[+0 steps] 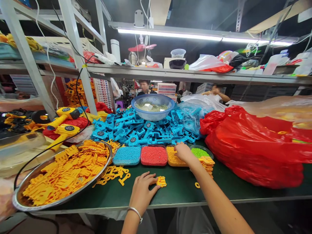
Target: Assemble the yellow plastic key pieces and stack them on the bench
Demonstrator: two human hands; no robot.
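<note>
Thumb and fingers of my left hand [143,188] grip the edge of a small yellow plastic part [161,181] lying on the green table [175,191]. Bits of other colours show in that part, too small to make out. My right hand [183,152] reaches over the tray of orange beads [173,157], fingertips bent down at its far edge; whatever they pinch is hidden. In the same row stand a tray of blue beads [127,155], a tray of red beads [154,155] and a tray of green beads [199,152]. Finished-looking yellow parts [207,165] are stacked beside my right forearm.
A metal bowl [18,198] heaped with yellow parts [65,172] stands at left. Blue toy pieces [146,130] pile up behind the trays, under a plastic basin [153,113]. A red bag [253,152] bulges at right. A shelf [170,71] crosses above; two people are beyond it.
</note>
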